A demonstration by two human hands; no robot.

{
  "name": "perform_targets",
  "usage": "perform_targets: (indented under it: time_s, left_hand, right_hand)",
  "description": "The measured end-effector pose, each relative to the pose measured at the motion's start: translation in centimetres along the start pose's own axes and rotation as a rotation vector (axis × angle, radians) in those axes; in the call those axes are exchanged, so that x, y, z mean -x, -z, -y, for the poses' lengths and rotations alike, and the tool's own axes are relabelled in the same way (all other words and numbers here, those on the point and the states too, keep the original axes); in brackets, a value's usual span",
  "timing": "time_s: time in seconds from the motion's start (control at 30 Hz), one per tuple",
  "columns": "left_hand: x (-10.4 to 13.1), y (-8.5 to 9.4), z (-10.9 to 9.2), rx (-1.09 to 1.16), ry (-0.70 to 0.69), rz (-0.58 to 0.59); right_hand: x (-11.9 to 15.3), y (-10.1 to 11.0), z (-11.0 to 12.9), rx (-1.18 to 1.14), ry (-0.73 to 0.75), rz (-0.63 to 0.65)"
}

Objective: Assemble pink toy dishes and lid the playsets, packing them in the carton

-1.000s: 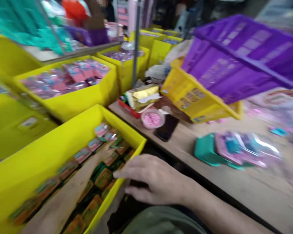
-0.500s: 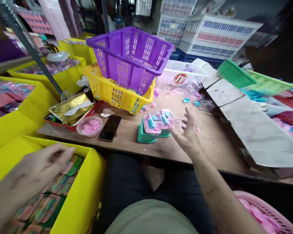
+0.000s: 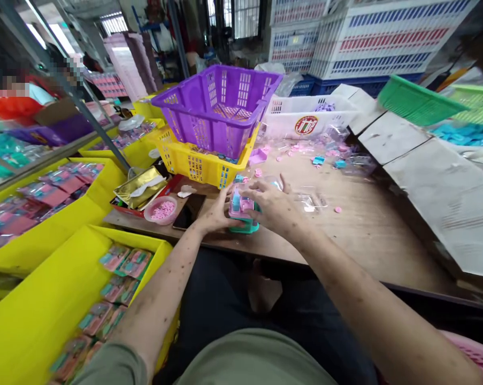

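Note:
Near the table's front edge stands a small pink tray with blue and pink toy pieces (image 3: 236,202), set on a teal base (image 3: 247,226). My left hand (image 3: 216,215) is closed round its left side, thumb at the front. From the right, my right hand (image 3: 270,204) reaches over with bent fingers on the tray's right side. My right hand hides most of what lies behind it; part of a clear cover shows past the fingers. A clear plastic blister piece (image 3: 310,201) lies on the table to the right of that hand.
A yellow basket (image 3: 193,163) holds a purple basket (image 3: 209,128) behind my hands. To the left are a phone (image 3: 190,210), a bowl of pink beads (image 3: 161,209) and yellow bins (image 3: 48,289) of packed sets. White cardboard (image 3: 434,176) borders the right side.
My left hand has come from above the yellow bin to the tray on the table. My right hand has moved left onto the tray. The view has shifted slightly.

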State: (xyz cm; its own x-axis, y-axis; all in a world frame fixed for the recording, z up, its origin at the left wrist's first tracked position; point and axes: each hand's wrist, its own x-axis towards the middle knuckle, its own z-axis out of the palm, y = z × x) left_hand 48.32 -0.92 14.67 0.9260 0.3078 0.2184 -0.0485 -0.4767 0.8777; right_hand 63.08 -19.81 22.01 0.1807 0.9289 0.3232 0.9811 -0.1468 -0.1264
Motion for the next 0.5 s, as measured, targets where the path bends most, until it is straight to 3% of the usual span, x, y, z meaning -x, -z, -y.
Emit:
perform_targets:
  time_s: [0.13, 0.27, 0.43, 0.5]
  left_hand:
    - [0.1, 0.8, 0.4, 0.031, 0.021, 0.051]
    - [-0.6, 1.5, 0.8, 0.009, 0.054, -0.001]
    - [-0.6, 1.8, -0.4, 0.179, 0.136, 0.070]
    - [-0.4, 1.9, -0.8, 0.141, 0.115, 0.059]
  right_hand:
    - [0.3, -0.2, 0.0, -0.034, -0.042, -0.022]
    - [0.3, 0.0, -0.2, -0.055, -0.042, -0.011]
    - [-0.6, 2.3, -1.3, -0.116, -0.010, 0.013]
    - [-0.8, 3.3, -2.1, -0.186, -0.023, -0.022]
